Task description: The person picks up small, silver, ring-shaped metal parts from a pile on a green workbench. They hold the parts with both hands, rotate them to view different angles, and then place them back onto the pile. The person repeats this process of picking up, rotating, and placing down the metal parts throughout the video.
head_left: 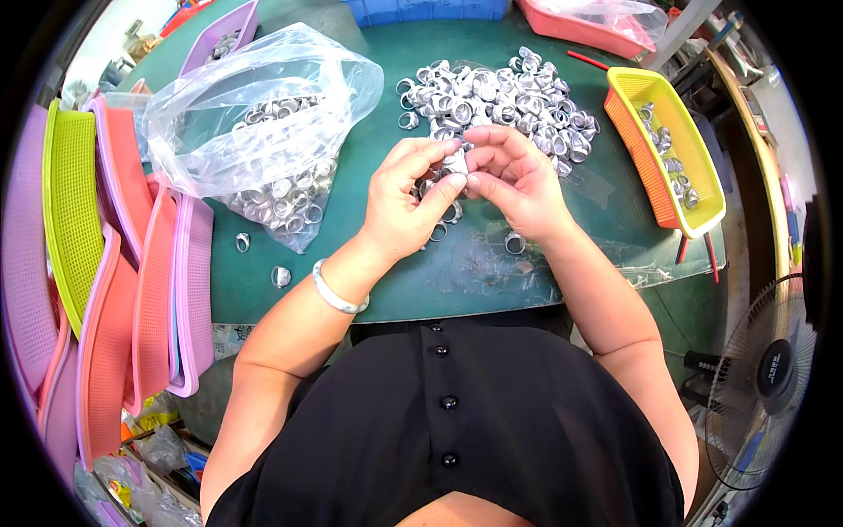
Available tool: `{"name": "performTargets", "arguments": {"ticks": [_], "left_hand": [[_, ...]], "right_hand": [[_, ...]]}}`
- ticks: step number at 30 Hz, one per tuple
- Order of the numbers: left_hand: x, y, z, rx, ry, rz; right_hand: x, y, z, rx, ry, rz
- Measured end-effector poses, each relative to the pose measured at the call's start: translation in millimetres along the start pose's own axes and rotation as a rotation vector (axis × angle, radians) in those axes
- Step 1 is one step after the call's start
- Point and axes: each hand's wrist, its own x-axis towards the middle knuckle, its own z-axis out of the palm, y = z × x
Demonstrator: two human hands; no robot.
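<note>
Over the middle of the table, a silver-grey metal ring (454, 163) is pinched between the thumb and fingertips of my left hand (406, 189). My right hand (520, 186) meets it from the other side, its curled fingers and thumb closed at the ring's edge; the exact contact is partly hidden. Just beyond both hands spreads a large heap of similar rings (500, 92). A few loose rings lie under and beside my hands, one ring (515, 242) below my right hand. Two more sit at the left, a ring (243, 241) and another ring (280, 277).
A clear plastic bag (263, 132) full of rings stands on the green table (395, 285). Stacked plastic baskets (110, 351) line the left edge. At the right is a yellow-orange basket (634, 145) holding several rings. A fan (762, 378) stands lower right; a blue crate (421, 10) is at the back.
</note>
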Motion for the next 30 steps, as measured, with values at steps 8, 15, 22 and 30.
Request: {"name": "performTargets", "arguments": {"ticks": [8,15,22,30], "left_hand": [[-2.1,-8.3,3.2,-0.179,0.028,0.012],[-2.0,-2.6,0.8,0.020,0.032,0.127],[-1.8,-2.2,3.2,0.009,0.085,0.143],[-2.5,-4.8,2.2,-0.006,0.077,0.146]], "right_hand": [[-1.2,2.8,4.6,-0.170,-0.026,-0.103],[-2.5,2.7,4.1,-0.252,-0.017,-0.117],[-2.2,1.5,4.5,-0.227,-0.026,-0.102],[-2.5,2.4,5.0,-0.231,-0.024,-0.120]]}}
